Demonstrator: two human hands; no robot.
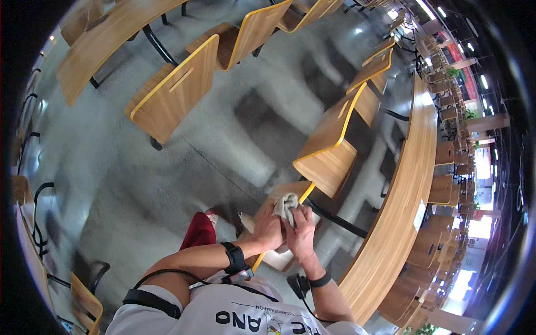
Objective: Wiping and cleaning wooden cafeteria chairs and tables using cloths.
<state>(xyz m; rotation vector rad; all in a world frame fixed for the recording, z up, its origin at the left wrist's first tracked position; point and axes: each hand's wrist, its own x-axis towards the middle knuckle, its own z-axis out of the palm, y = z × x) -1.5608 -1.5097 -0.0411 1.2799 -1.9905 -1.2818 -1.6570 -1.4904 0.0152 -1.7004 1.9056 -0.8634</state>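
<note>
Both hands are close together over a wooden chair [289, 189] with a yellow edge, low in the middle of the view. My left hand [269, 228] grips a bunched light grey cloth [286, 206] from the left side. From the right, my right hand [302, 230] has its fingers curled on the same cloth. A frayed, pale end of cloth [247, 222] sticks out to the left of my left hand. Part of the chair is hidden behind my hands and forearms.
A long wooden table [402, 201] runs along the right. More wooden chairs [326, 146] stand beside it. Another chair [178, 90] and a curved wooden table [113, 35] are at the upper left. Black metal legs [339, 222] reach out near my right hand.
</note>
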